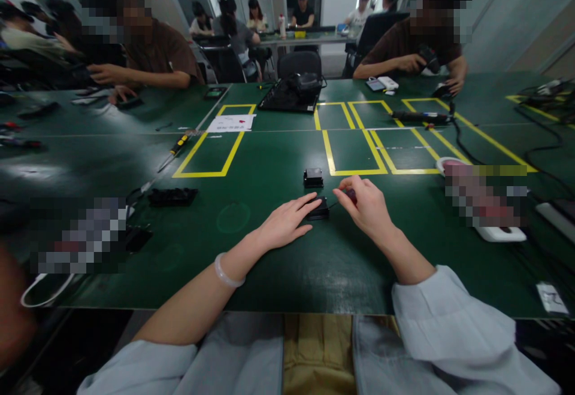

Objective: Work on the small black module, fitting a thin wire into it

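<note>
Two fingertips of your flat, unclenched left hand (285, 225) pin the small black plastic block (318, 208) while your right hand (365, 202) pinches a small dark-red tool (350, 194) just beside them, so a slip could jab them.

A long dark green table (269, 263) marked with yellow tape rectangles (211, 149) carries scattered gear — two small black blocks (313, 177) near the middle, a yellow-handled screwdriver (176, 148) and a flat black part (173, 196) to the left. Farther back lie a white sheet (231, 122) and a black tray (290, 97) — cables (462, 140) trail along the right side.
</note>
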Demonstrator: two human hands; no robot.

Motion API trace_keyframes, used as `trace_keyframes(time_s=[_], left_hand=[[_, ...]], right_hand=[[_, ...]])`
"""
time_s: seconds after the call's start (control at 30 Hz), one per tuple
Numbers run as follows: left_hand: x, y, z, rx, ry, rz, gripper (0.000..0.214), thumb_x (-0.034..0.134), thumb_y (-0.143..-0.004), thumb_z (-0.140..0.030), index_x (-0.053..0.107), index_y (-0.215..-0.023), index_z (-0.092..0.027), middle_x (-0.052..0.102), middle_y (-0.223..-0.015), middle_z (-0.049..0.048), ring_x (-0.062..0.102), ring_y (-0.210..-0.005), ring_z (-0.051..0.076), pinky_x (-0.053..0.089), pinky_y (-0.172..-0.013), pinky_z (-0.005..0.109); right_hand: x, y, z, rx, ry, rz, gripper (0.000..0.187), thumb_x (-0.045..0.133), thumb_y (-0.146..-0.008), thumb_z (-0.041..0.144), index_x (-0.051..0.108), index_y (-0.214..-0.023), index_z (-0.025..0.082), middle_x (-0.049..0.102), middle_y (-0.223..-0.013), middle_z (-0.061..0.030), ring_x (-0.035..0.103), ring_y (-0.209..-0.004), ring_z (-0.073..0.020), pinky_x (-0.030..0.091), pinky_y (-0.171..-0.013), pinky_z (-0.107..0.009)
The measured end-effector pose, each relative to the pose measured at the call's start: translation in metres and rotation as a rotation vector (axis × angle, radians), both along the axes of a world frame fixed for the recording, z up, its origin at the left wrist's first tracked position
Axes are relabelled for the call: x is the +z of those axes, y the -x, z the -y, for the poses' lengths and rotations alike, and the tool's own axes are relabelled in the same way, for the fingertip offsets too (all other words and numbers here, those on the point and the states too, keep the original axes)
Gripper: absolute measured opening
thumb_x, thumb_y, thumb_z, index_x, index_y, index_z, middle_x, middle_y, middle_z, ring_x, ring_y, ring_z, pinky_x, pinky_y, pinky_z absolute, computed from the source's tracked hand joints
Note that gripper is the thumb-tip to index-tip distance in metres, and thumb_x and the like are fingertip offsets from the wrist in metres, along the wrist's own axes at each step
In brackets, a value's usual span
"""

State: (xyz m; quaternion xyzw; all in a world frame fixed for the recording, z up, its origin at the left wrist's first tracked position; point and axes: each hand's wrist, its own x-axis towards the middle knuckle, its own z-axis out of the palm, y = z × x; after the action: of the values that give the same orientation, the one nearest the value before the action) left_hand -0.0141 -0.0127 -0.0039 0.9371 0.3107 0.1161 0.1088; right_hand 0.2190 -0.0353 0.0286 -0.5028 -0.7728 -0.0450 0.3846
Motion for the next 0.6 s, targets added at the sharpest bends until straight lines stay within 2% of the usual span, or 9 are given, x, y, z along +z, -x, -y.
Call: trace_keyframes(time_s=[0.37, 0.5, 0.6], left_hand=[[0.0011, -0.0002, 0.0006, 0.0, -0.001, 0.008, 0.064, 0.052, -0.094, -0.032, 0.02, -0.15, -0.031, 0.024, -0.157, 0.0065, 0.042, -0.134, 0.026, 0.04, -0.106, 0.043], [0.0013, 0.0, 0.0005, 0.0, 0.005, 0.005, 0.065, 0.052, -0.094, -0.031, 0.02, -0.15, -0.031, 0.023, -0.158, 0.0064, 0.042, -0.134, 0.026, 0.039, -0.106, 0.043], [0.0008, 0.0001, 0.0003, 0.002, 0.009, 0.002, 0.066, 0.053, -0.093, -0.031, 0.019, -0.15, -0.031, 0.023, -0.158, 0.0061, 0.041, -0.135, 0.026, 0.039, -0.107, 0.043]], right_hand=[[-0.0008, 0.0013, -0.0016, -0.008, -0.052, -0.041, 0.014, 0.044, -0.089, 0.022, 0.05, -0.101, 0.02, 0.062, -0.078, -0.0036, 0.057, -0.068, -0.0184, 0.045, -0.069, -0.032], [0.0017, 0.002, -0.0005, -0.01, -0.054, -0.011, 0.012, 0.043, -0.09, 0.022, 0.05, -0.099, 0.02, 0.061, -0.075, -0.0026, 0.054, -0.066, -0.0177, 0.044, -0.069, -0.031], [0.0012, 0.0018, -0.0002, -0.01, -0.041, 0.015, 0.01, 0.044, -0.093, 0.029, 0.051, -0.094, 0.021, 0.06, -0.072, -0.0014, 0.051, -0.063, -0.0166, 0.042, -0.068, -0.03]])
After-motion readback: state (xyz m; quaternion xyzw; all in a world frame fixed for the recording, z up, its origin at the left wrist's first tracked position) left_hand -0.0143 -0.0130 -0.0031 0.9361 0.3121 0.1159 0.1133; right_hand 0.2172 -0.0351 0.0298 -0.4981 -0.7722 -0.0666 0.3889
